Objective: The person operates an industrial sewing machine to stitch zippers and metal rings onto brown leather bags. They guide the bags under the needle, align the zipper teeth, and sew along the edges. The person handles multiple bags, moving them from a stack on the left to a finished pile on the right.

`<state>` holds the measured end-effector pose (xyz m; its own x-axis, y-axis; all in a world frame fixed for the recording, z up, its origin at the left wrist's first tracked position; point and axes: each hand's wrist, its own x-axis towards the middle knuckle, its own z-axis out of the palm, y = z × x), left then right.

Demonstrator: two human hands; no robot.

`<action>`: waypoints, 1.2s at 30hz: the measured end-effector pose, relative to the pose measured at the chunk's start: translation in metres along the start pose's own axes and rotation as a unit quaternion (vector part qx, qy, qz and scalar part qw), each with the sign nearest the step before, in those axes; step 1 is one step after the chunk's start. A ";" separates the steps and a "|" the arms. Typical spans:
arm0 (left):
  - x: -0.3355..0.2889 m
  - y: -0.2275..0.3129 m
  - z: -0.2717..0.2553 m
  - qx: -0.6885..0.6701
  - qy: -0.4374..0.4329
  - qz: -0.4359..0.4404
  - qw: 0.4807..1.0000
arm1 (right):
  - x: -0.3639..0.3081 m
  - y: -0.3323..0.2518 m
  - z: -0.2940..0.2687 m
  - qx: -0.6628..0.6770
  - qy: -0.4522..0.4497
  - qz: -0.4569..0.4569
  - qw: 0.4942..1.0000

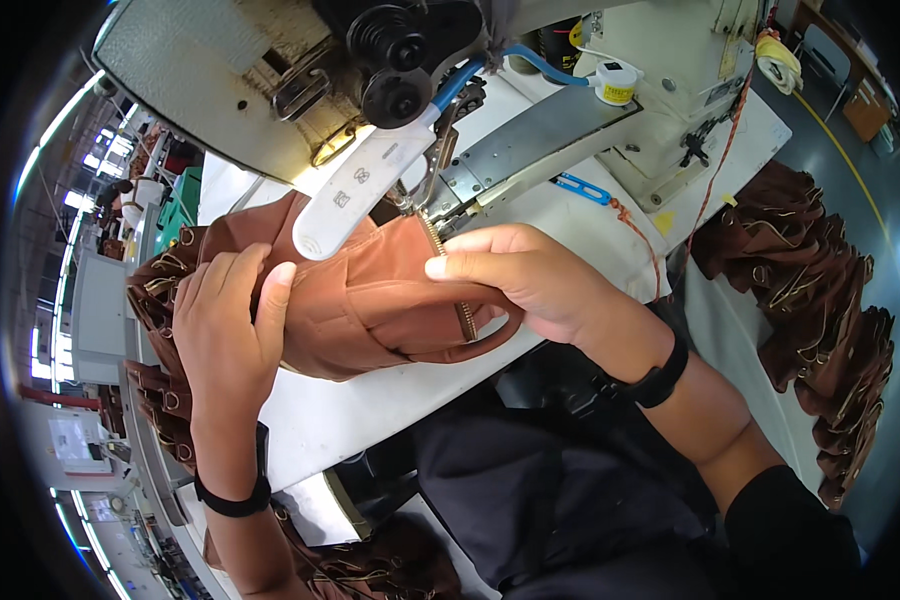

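Observation:
A brown leather bag (335,305) with a curved handle and a brass-toothed zipper lies under the head of a sewing machine (250,80). My right hand (520,275) pinches the bag's zipper edge beside the presser foot, thumb on top and fingers beneath. On the bag's left side my left hand (232,325) grips the leather, its thumb apart from the other fingers. The bag's handle (490,335) loops out below my right hand. A white, rounded lamp (345,195) hangs over the bag and hides part of it. The needle tip is too small to make out.
More brown leather pieces with metal rings (160,290) crowd the left. A long pile of brown bags (795,280) stands at the right. On the white table lie a blue plastic tool (582,188) and an orange cord (642,235). A small white bottle (615,82) sits on the machine bed.

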<state>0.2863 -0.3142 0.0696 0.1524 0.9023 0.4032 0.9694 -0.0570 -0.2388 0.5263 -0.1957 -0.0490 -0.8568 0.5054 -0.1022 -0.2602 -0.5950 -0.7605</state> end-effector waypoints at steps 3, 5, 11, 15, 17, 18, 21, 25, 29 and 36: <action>0.004 -0.007 0.004 0.003 0.061 0.036 0.997 | 0.006 -0.004 -0.010 0.094 -0.039 0.043 0.994; 0.012 -0.023 0.006 -0.025 0.095 0.067 0.993 | 0.008 -0.013 -0.010 0.125 -0.099 0.074 0.984; -0.002 -0.058 0.037 -0.130 -0.080 -0.084 0.985 | 0.002 -0.015 0.039 0.025 -0.102 0.045 0.993; -0.003 -0.033 0.040 -0.146 -0.192 -0.123 0.963 | -0.021 0.010 0.036 -0.107 -0.018 -0.029 0.994; -0.002 -0.015 0.044 -0.243 -0.123 -0.120 0.955 | -0.032 0.014 0.030 -0.159 0.027 -0.051 0.986; 0.009 0.000 0.045 -0.321 -0.141 -0.147 0.925 | -0.037 0.016 0.027 -0.157 0.053 -0.051 0.985; 0.028 0.032 0.062 -0.483 -0.175 -0.145 0.846 | -0.033 0.026 0.006 -0.233 0.056 -0.034 0.970; 0.029 0.027 0.079 -0.576 -0.230 -0.159 0.769 | -0.019 0.023 0.012 -0.245 0.050 -0.170 0.953; 0.034 0.029 0.080 -0.666 -0.215 -0.270 0.661 | 0.005 0.020 0.012 -0.241 0.117 -0.178 0.947; 0.037 0.032 0.080 -0.711 -0.196 -0.307 0.601 | 0.013 0.028 0.012 -0.195 0.136 -0.214 0.947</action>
<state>0.3076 -0.2484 0.0065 -0.1057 0.9551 -0.2766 0.0452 0.2825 0.9582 0.5026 -0.2134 -0.0637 -0.5492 0.8226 0.1470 -0.3281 -0.0505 -0.9433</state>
